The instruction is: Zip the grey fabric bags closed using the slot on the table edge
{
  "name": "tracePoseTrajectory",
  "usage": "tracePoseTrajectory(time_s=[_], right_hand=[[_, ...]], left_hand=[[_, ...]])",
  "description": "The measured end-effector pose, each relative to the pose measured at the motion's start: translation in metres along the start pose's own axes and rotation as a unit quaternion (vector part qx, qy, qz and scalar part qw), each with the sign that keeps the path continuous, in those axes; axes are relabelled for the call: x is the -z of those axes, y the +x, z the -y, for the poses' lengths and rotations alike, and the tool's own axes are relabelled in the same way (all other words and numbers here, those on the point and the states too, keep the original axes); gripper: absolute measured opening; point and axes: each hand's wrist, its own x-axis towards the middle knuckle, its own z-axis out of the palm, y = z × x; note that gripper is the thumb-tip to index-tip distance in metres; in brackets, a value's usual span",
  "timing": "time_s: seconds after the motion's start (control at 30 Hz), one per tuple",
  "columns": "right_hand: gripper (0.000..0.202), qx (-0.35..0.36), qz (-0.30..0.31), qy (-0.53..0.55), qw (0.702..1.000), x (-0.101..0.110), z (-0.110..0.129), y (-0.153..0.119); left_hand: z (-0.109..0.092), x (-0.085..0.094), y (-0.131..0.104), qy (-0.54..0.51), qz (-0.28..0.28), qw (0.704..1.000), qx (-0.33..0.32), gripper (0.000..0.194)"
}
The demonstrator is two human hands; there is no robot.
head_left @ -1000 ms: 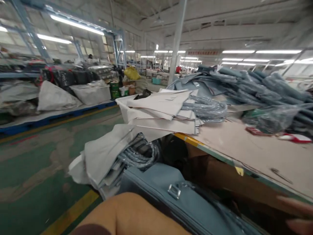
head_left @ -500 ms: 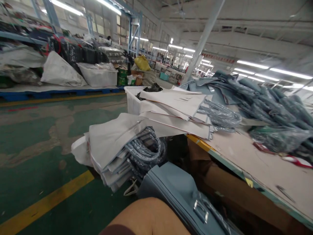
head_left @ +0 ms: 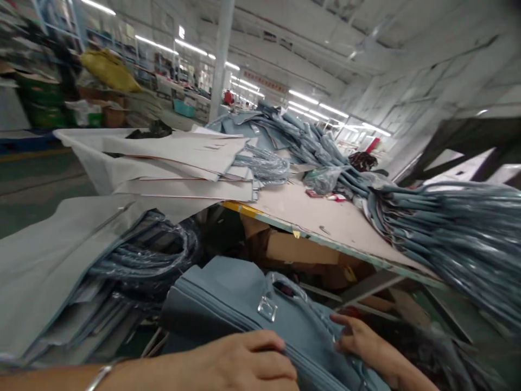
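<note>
Both my hands are gripping the blue-grey fabric bag with the clear plastic buckle [head_left: 252, 304].

My left hand [head_left: 244, 364] is lying across the bag's near zipped edge, fingers curled together on it; my right hand [head_left: 362, 342] is pinching the bag's right side, fingers closed on the fabric. The bag is sitting just below the near edge of the long brown worktable [head_left: 325, 217], right of the stacked pale grey fabric panels [head_left: 49, 260].
</note>
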Motion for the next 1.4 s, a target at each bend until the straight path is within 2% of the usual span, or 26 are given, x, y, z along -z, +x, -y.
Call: tracePoseTrajectory(time_s=[0.1,0.2,0.27,0.37,0.47,0.57,0.67,0.7,0.77,0.9,1.0,1.1,1.17,1.3,1.4], right_hand=[[0.043,0.011,0.012,0.125,0.992,0.001,0.001,-0.018],[0.040,0.024,0.009,0.202,0.979,0.009,0.003,-0.037],[0.045,0.048,-0.029,0.223,0.973,0.018,0.006,-0.050],[0.046,0.109,-0.104,0.223,0.963,0.029,0.014,-0.072],[0.047,0.187,-0.149,0.229,0.944,0.035,0.029,-0.092],[0.048,0.256,-0.162,0.228,0.926,0.039,0.049,-0.108],[0.053,0.291,-0.181,0.213,0.915,0.041,0.068,-0.119],[0.057,0.294,-0.187,0.211,0.913,0.041,0.073,-0.121],[0.061,0.297,-0.189,0.209,0.912,0.041,0.080,-0.125],[0.055,0.321,-0.180,0.201,0.908,0.039,0.083,-0.130],[0.054,0.332,-0.184,0.206,0.902,0.037,0.083,-0.134],[0.058,0.332,-0.188,0.210,0.900,0.034,0.085,-0.139],[0.057,0.339,-0.187,0.201,0.900,0.032,0.086,-0.145],[0.038,0.399,-0.192,0.133,0.887,0.031,0.087,-0.162],[0.027,0.442,-0.204,0.042,0.873,0.031,0.092,-0.176]], left_hand=[[-0.008,0.003,-0.027,0.084,-0.049,0.995,0.024,0.037],[-0.019,-0.011,-0.045,0.107,-0.023,0.994,-0.007,0.032],[-0.023,-0.025,-0.052,0.104,-0.023,0.994,-0.015,0.027],[-0.021,-0.043,-0.057,0.085,-0.070,0.994,-0.014,0.019],[-0.014,-0.050,-0.053,0.086,-0.103,0.991,-0.014,0.015],[-0.008,-0.048,-0.046,0.095,-0.112,0.989,-0.017,0.015],[-0.008,-0.040,-0.045,0.102,-0.032,0.992,-0.070,0.008],[-0.008,-0.039,-0.047,0.110,-0.007,0.991,-0.082,0.013],[-0.010,-0.038,-0.052,0.130,0.009,0.989,-0.077,0.019],[-0.013,-0.050,-0.061,0.156,-0.034,0.986,-0.044,0.013],[-0.013,-0.055,-0.061,0.165,-0.045,0.984,-0.057,0.012],[-0.009,-0.048,-0.054,0.172,-0.051,0.981,-0.068,0.010],[-0.005,-0.039,-0.047,0.179,-0.075,0.979,-0.064,0.008],[-0.001,-0.025,-0.036,0.185,-0.123,0.974,-0.040,0.009],[-0.004,-0.024,-0.031,0.156,-0.170,0.973,-0.010,0.015]])
